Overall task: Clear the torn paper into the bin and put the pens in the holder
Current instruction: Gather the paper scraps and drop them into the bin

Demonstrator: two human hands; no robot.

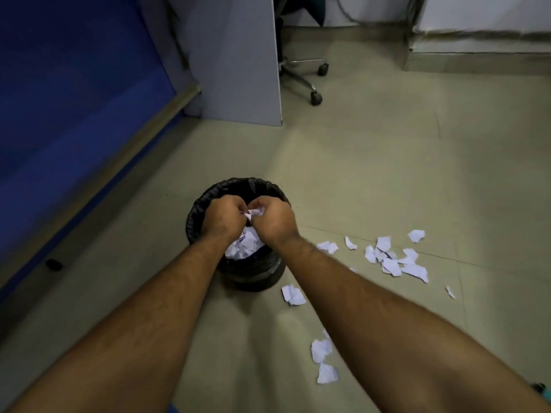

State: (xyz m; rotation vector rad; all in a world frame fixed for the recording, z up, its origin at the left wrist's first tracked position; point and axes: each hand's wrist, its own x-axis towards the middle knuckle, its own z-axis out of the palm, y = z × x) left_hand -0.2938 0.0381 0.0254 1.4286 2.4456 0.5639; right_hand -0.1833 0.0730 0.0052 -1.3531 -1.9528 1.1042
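Over the black-lined bin [238, 269], left hand [222, 217] and right hand [272, 219] — fingers curled — pinch torn paper [252, 214] together, more scraps [393, 257] lying right.

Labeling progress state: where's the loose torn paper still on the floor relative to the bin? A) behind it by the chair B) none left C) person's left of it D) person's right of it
D: the floor scraps lie on the tiles to the right of the black bin; both hands hold paper over it.
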